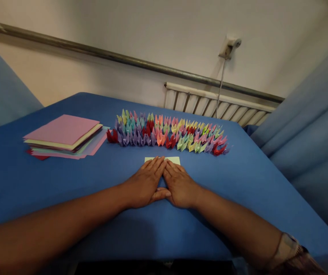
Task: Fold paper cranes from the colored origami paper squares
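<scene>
The pale green paper lies flat on the blue table, straight ahead of you and almost wholly under your hands; only a thin strip of its far edge shows past your fingertips. That strip runs left to right, so the sheet's long axis, as far as you can see it, lies across you rather than away from you. Your left hand and right hand rest on it side by side, palms down, fingers stretched out and flat, index fingers touching in the middle; neither one grips anything. Both hands are equally close to the sheet, and the left thumb reaches across to the right hand at the near side. Just beyond the paper's far edge stand the rows of folded paper cranes in many colours, a band running left to right and apart from your fingertips. The stack of coloured sheets lies far left, well apart from your left hand. You cannot see the paper's near edge, its corners or any crease, nor whether it is a single layer or doubled over. Your right wrist is cut off by the frame's lower corner.
</scene>
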A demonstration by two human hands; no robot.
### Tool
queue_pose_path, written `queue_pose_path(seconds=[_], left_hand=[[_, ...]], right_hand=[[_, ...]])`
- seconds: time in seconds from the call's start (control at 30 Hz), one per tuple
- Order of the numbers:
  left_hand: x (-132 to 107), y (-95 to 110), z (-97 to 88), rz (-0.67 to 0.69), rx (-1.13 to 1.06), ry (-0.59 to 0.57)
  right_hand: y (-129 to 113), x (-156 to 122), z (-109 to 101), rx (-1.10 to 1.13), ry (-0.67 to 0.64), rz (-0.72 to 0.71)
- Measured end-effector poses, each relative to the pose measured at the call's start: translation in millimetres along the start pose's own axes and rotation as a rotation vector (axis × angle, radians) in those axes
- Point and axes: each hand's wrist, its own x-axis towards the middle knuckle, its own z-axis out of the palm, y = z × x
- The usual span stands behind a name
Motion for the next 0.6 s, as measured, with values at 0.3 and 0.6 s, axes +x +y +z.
queue_pose_path(seconds=[0.3, 0.6], left_hand=[[-14.8, -12.4, -12.6, -0.207, 0.118, -0.148], [-9.0, -6.4, -16.7, -0.228, 0.158, -0.028]], right_hand=[[9.2, -9.1, -4.3, -0.050, 0.006, 0.290], [3.6, -4.8, -7.3, -0.122, 0.087, 0.321]])
